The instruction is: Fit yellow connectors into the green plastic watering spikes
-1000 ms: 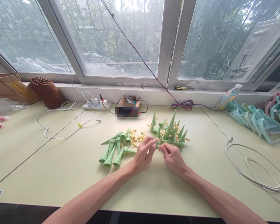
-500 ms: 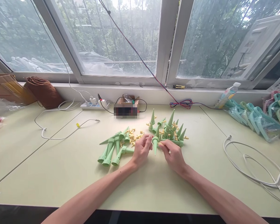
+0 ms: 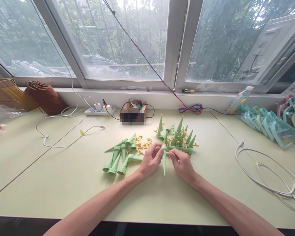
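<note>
A green plastic watering spike (image 3: 164,161) hangs point down between my hands. My left hand (image 3: 150,159) is closed on its collar from the left. My right hand (image 3: 183,163) pinches a small yellow valve (image 3: 168,153) at the spike's right side; its inner end is too small to tell how deep it sits. Left of my hands lies a pile of green spikes (image 3: 123,152), several with their wide ends toward me. Loose yellow valves (image 3: 147,143) lie just behind my left hand. Behind my right hand, a cluster of spikes with yellow valves (image 3: 179,131) stands mostly point up.
At the back are a power strip (image 3: 100,112), a small cardboard box (image 3: 137,105) and a bundled red-blue cable (image 3: 191,109). White cables (image 3: 267,186) coil at right, near bagged teal clips (image 3: 272,126) and a bottle (image 3: 241,98). A brown bag (image 3: 45,98) stands back left.
The spike has come lower and nearer to me, its tip now further down. My left fingers have moved right, onto its collar. My right hand stays at its side with the yellow valve.
</note>
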The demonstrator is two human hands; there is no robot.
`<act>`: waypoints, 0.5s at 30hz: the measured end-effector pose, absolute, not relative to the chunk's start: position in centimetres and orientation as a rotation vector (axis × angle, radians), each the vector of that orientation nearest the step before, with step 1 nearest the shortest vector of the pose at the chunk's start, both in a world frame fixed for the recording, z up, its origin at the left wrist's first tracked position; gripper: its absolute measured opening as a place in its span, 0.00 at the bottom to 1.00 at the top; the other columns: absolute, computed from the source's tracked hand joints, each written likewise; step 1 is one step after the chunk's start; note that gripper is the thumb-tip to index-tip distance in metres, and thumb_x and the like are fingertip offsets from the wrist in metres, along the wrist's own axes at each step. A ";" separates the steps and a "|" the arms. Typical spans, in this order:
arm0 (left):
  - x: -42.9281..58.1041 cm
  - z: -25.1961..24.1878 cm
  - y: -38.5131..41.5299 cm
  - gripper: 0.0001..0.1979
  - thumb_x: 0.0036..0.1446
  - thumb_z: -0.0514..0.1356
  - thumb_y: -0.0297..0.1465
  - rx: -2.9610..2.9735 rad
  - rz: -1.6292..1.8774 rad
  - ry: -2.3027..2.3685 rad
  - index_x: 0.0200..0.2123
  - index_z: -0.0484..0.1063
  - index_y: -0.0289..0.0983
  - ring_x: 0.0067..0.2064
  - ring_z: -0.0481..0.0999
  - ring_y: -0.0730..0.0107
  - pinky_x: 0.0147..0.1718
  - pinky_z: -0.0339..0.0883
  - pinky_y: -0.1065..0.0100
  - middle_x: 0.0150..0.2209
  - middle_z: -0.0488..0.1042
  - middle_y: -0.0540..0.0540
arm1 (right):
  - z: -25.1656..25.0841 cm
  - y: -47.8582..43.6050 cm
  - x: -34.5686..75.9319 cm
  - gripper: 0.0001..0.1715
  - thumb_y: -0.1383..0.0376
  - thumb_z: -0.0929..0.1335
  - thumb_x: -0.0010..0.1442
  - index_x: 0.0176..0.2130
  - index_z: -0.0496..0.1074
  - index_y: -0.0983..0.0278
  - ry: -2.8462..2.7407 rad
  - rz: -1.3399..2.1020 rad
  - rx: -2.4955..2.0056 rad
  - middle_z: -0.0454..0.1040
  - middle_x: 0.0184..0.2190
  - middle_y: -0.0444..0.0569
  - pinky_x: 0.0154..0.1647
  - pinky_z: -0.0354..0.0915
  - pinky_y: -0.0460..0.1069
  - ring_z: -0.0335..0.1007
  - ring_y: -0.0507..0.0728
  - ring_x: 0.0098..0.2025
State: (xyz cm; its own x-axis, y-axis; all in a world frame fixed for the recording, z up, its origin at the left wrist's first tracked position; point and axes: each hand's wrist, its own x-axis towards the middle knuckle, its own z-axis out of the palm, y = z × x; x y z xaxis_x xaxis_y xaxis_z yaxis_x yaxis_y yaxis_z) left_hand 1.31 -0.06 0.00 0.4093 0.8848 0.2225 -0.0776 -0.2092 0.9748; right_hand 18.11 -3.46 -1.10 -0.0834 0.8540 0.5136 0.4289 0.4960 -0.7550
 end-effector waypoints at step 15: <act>1.0 -1.1 0.2 0.11 0.66 0.55 0.33 2.075 1.172 0.865 0.50 0.68 0.37 0.27 0.72 0.74 0.27 0.67 0.72 0.28 0.72 0.51 | -1.5 -3.3 18.1 0.24 0.53 0.57 0.73 0.29 0.63 0.62 -1.631 0.690 -1.144 0.56 0.16 0.38 0.22 0.52 0.47 0.50 0.50 0.18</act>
State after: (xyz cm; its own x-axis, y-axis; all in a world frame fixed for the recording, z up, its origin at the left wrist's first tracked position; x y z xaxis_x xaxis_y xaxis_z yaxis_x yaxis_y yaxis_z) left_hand 1.02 0.16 -1.08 0.3982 0.7723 0.4949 0.2454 -0.6095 0.7538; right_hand 18.15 -3.31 -1.49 -0.0669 0.9158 0.3960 0.3533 0.3929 -0.8490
